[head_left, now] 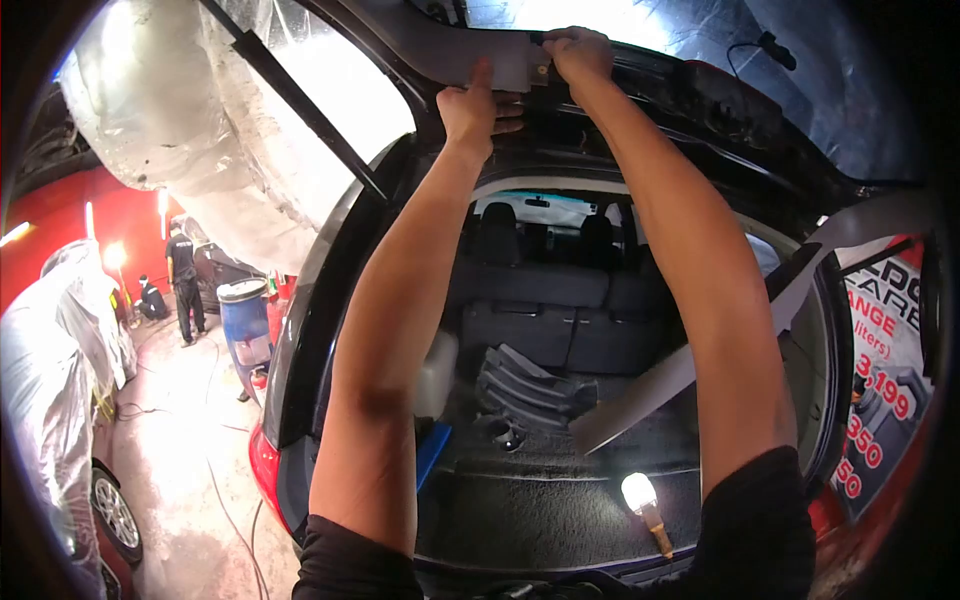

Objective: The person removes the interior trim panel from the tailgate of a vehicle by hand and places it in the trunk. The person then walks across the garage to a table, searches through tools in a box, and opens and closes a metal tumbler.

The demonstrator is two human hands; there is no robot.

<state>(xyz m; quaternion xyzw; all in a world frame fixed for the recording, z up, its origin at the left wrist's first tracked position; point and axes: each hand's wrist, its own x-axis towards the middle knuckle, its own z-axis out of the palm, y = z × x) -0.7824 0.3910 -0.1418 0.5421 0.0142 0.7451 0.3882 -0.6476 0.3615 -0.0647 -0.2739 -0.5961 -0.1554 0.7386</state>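
Overhead, a grey trim panel (pixel 440 52) runs along the inside of the raised tailgate (pixel 680 100) of a dark car. My left hand (pixel 472 115) is under the panel, with its thumb up against it and its fingers stretched out to the right. At the panel's right end, my right hand (pixel 580 62) has its fingers curled at the edge; its fingertips are partly hidden. Just below that hand shows a small brass-coloured spot, perhaps a clip. A long grey trim strip (pixel 640 400) slants across the cargo opening behind my right forearm.
A lit work lamp (pixel 640 495) lies on the cargo floor, with dark curved trim pieces (pixel 530 385) farther in. A gas strut (pixel 300 110) holds up the left side. Left stand a blue drum (pixel 245 325), a plastic-covered car (pixel 60 340) and two people (pixel 183 275).
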